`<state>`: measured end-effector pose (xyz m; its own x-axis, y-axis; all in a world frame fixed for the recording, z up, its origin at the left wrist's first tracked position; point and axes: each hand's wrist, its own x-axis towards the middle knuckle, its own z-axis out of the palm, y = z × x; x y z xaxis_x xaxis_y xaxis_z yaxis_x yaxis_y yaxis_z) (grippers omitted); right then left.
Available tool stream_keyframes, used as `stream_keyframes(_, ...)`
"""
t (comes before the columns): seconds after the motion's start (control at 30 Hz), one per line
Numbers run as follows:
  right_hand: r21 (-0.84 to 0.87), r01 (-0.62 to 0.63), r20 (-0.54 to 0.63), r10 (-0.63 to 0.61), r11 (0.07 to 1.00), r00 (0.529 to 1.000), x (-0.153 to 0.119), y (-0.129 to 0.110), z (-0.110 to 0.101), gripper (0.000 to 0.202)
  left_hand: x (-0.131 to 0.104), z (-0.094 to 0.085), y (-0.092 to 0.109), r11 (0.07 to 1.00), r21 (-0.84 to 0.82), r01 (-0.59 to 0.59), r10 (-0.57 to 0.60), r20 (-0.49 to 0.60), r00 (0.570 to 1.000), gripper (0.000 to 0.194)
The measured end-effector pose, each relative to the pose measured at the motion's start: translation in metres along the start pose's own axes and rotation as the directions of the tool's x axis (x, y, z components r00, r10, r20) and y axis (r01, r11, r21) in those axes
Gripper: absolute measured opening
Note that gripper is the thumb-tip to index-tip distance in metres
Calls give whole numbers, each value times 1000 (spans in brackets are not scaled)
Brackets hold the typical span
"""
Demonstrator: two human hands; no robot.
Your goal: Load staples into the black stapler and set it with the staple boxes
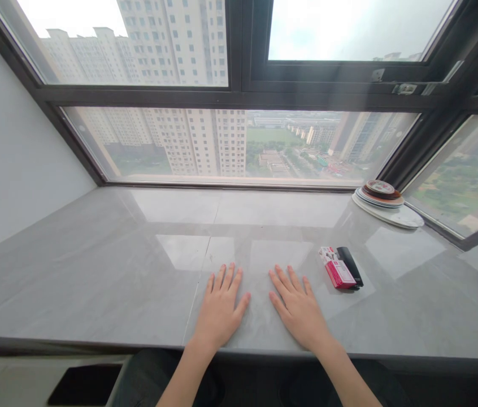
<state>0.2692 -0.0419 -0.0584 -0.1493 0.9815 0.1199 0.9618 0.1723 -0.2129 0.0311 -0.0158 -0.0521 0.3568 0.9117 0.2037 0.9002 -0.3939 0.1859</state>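
Note:
My left hand point(221, 308) lies palm down on the grey marbled sill point(73, 271), fingers spread and nothing in them. Flat on the same surface, a short gap to the right, rests my right hand point(297, 305), also with its fingers apart. Just beyond the right hand is a small pink and white box point(337, 268). A black stapler-like object point(350, 267) sits against the box's right side, partly hidden by it. Neither hand touches them.
At the far right corner stands a stack of round plates point(378, 195), on a larger white disc point(411, 217). Dark window frames point(239, 97) border the sill's back. A white wall point(18, 152) rises on the left. The sill's front edge point(260, 353) runs beneath my wrists.

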Motion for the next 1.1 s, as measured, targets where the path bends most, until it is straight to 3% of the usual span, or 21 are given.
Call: stream_keyframes(1.1,13,0,-17,0,1000,1000,-1,3,-1,66,0,-3,0,1000,-10,10,-10,11,1000,60)
